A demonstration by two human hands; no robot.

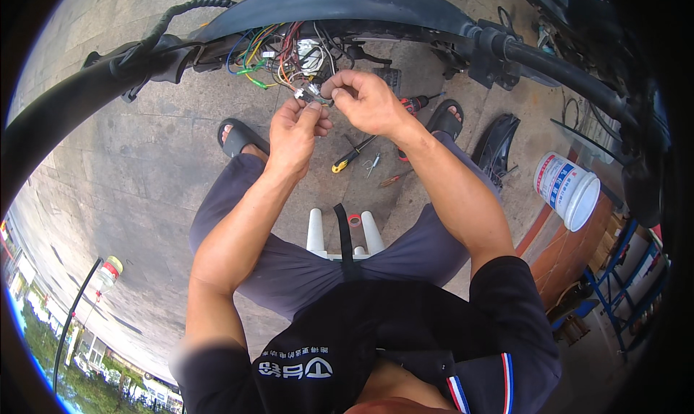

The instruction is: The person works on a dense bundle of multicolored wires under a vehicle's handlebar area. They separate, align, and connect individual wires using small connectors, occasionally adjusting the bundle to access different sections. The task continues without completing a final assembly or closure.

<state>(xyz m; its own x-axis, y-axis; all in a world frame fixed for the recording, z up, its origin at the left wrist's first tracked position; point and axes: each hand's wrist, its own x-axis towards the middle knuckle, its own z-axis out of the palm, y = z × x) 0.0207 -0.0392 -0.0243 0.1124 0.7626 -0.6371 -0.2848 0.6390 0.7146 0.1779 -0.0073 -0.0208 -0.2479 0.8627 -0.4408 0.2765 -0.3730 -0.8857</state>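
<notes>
Colored wires [278,60] hang in a loose bundle beneath a dark curved vehicle panel [332,2]. My left hand [295,134] is below the bundle, its thumb and fingers pinched at the wire ends. Close on its right, my right hand [370,105] also pinches the wire ends between thumb and forefinger. A small white connector [299,93] shows just above my left fingertips. A second pale connector [314,89] lies between the hands. The fingers partly hide what each one grips. Green sleeves [259,83] cover some wires to the left.
Black handlebars [79,89] spread to both sides. On the ground between my feet lie a yellow-and-black screwdriver [347,160], a red drill [415,105] and small metal parts. A black plastic part [499,145] and white bucket [564,190] stand right. A white stool [315,230] is beneath me.
</notes>
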